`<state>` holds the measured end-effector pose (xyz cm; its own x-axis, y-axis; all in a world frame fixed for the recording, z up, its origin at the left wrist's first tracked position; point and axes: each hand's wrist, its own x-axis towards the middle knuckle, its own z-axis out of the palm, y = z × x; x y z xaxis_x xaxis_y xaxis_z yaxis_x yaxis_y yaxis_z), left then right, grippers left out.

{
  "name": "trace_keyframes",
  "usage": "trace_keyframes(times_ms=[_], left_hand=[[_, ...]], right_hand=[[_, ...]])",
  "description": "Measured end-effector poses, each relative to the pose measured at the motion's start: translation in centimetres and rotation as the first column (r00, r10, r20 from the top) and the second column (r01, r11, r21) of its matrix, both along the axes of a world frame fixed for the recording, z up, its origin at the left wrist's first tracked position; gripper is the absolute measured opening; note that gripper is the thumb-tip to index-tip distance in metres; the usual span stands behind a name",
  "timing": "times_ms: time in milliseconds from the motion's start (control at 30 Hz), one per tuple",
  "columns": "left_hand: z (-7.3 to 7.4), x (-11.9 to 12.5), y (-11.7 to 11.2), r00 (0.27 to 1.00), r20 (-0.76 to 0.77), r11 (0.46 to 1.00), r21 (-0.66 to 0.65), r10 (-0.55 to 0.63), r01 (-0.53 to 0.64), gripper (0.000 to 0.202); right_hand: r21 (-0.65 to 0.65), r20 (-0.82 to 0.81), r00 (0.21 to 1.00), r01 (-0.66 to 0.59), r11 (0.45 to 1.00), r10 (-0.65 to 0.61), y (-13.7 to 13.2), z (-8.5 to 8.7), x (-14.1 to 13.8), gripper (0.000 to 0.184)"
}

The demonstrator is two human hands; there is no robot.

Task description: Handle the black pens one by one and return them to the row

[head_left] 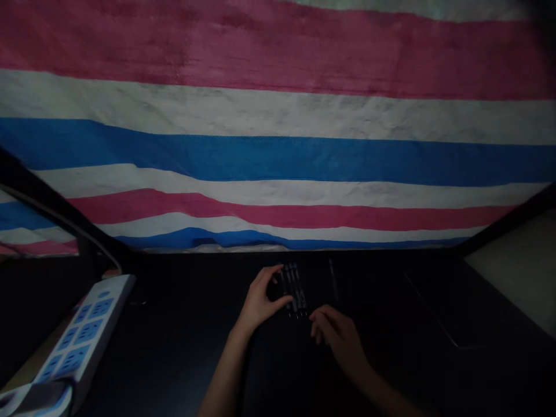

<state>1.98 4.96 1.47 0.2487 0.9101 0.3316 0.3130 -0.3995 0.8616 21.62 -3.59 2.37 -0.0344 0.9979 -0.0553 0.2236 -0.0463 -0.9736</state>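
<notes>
Several dark pens lie side by side in a row on a black table. My left hand curves round the left side of the row, thumb and fingers touching the pens. My right hand rests on the table just right of and below the pens' tips, fingers curled loosely and holding nothing I can make out. One more dark pen lies apart, a little to the right of the row. The light is dim.
A white power strip with blue sockets sits at the left edge, a cable running up from it. A red, white and blue striped tarp hangs behind the table. A pale surface shows at the right.
</notes>
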Motion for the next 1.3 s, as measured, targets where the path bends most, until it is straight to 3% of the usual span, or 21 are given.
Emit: trace_keyframes(times_ms=[133, 233, 533, 700, 867, 1000, 1100, 1200, 1300], left_hand=[[0.9, -0.4, -0.8, 0.945, -0.274, 0.983, -0.004, -0.179, 0.185, 0.092], [0.9, 0.0, -1.2, 0.899, -0.381, 0.974, -0.023, -0.216, 0.224, 0.097], [0.3, 1.4, -1.1, 0.928, -0.3, 0.971, 0.015, -0.222, 0.237, 0.067], [0.1, 1.6, -1.1, 0.941, -0.273, 0.974, 0.049, -0.2, 0.221, 0.06], [0.6, 1.7, -1.0, 0.98, -0.166, 0.991, 0.061, -0.108, 0.119, 0.047], [0.8, 1.3, -0.6, 0.999, -0.017, 0.999, 0.034, 0.037, -0.036, 0.031], [0.8, 0.9, -0.4, 0.985, 0.133, 0.988, -0.127, 0.11, -0.093, 0.028], [0.8, 0.6, -0.2, 0.962, 0.262, 0.955, -0.298, 0.083, -0.001, 0.033], [0.9, 0.4, 0.0, 0.939, 0.344, 0.902, -0.4, -0.015, 0.161, 0.04]], right_hand=[[0.15, 0.102, 0.982, 0.143, 0.978, -0.159, 1.2, 0.1, 1.5, 0.029], [0.175, 0.129, 0.961, 0.221, 0.96, -0.245, 2.1, 0.1, 2.7, 0.029], [0.241, 0.3, 0.881, 0.301, 0.923, -0.365, 3.7, -0.2, 5.2, 0.028], [0.295, 0.492, 0.772, 0.288, 0.911, -0.403, 4.2, -0.5, 6.0, 0.021], [0.332, 0.602, 0.694, 0.231, 0.915, -0.394, 3.9, -1.0, 5.4, 0.029], [0.31, 0.593, 0.729, 0.185, 0.932, -0.342, 3.9, -1.4, 5.1, 0.031], [0.291, 0.532, 0.785, 0.185, 0.939, -0.319, 4.0, -1.0, 5.0, 0.033], [0.274, 0.431, 0.85, 0.197, 0.941, -0.304, 3.4, -0.1, 4.2, 0.034], [0.206, 0.326, 0.923, 0.141, 0.968, -0.204, 2.0, 0.6, 2.4, 0.037]])
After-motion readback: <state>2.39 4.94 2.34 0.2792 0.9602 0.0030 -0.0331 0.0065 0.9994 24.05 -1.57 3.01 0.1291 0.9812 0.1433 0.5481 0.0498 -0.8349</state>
